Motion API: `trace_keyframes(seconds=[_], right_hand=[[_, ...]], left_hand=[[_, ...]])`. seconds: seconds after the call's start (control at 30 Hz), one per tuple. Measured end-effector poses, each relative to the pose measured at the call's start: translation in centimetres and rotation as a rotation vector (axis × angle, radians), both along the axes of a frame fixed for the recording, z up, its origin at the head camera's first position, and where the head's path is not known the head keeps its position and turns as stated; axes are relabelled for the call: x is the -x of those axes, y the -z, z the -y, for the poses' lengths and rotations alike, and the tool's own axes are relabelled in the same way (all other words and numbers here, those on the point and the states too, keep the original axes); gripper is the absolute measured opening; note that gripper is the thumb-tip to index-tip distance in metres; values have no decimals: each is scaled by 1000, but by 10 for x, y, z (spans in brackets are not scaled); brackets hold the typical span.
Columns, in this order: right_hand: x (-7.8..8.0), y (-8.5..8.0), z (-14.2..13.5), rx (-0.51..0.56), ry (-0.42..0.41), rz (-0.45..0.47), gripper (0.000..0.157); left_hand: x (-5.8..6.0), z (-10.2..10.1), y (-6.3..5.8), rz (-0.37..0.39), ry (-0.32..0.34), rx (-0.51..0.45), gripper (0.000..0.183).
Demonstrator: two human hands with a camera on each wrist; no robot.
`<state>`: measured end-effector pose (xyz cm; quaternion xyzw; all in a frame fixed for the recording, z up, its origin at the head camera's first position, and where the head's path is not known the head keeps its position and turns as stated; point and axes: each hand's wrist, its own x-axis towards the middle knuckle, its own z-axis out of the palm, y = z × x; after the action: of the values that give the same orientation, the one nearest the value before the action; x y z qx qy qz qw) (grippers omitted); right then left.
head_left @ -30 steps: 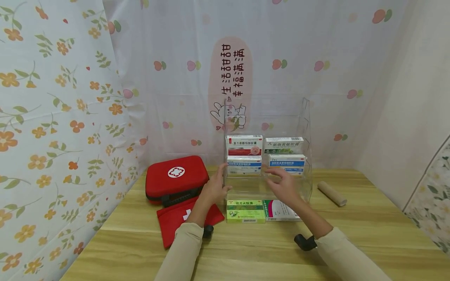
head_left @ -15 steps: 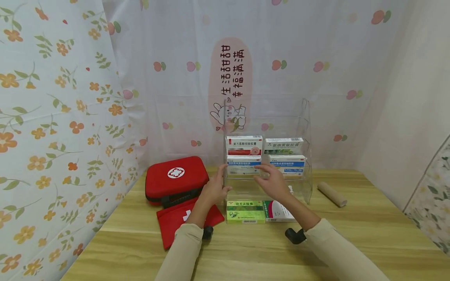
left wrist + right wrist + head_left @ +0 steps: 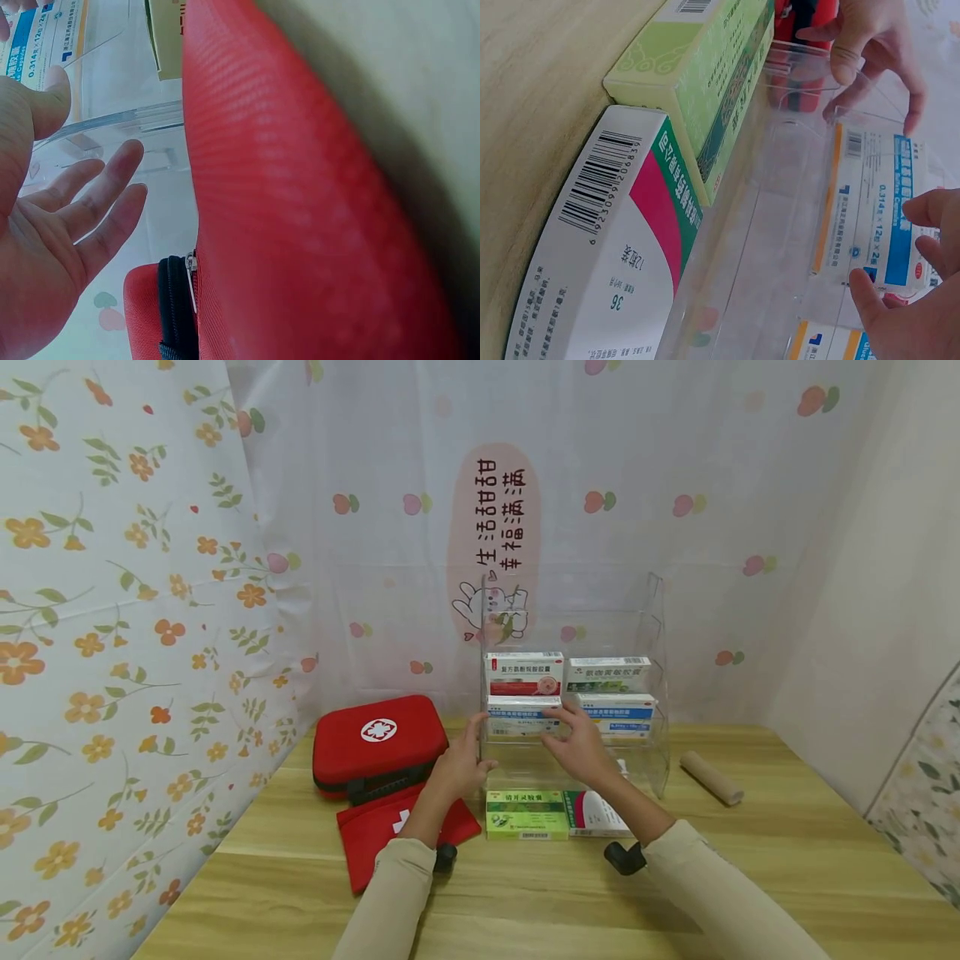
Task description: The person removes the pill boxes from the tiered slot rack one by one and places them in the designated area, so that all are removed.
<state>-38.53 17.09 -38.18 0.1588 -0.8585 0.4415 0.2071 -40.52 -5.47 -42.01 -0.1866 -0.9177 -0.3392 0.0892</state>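
A clear tiered display rack (image 3: 574, 768) holds several medicine boxes. On its lower filled tier at left is a white-and-blue medicine box (image 3: 517, 725), seen close up in the right wrist view (image 3: 877, 202). My right hand (image 3: 581, 750) touches that box's right end, forefinger on its front and thumb by its lower corner. At the rack's left side is my left hand (image 3: 459, 767), its fingers loosely spread around the side panel, as the left wrist view shows. Another white-and-blue box (image 3: 622, 714) stands to the right; a red-and-white box (image 3: 525, 674) and a green-and-white box (image 3: 609, 674) stand one tier up.
On the table before the rack lie a green medicine box (image 3: 527, 815) and a white-and-magenta box (image 3: 600, 814), partly behind my right forearm. A red first-aid case (image 3: 378, 745) and red pouch (image 3: 367, 843) are at left. A cardboard tube (image 3: 711, 778) lies at right.
My right hand has moved left, from between the two white-and-blue boxes onto the right end of the left one. My left hand has stayed at the rack's side.
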Motion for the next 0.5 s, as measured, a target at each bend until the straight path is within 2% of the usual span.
trace_keyframes(seconds=[0.27, 0.5], right_hand=[[9, 3, 0, -13, -20, -75, 40], [11, 2, 0, -30, 0, -83, 36]], left_hand=[[0, 0, 1, -4, 4, 7, 86], [-1, -1, -1, 9, -1, 5, 87]])
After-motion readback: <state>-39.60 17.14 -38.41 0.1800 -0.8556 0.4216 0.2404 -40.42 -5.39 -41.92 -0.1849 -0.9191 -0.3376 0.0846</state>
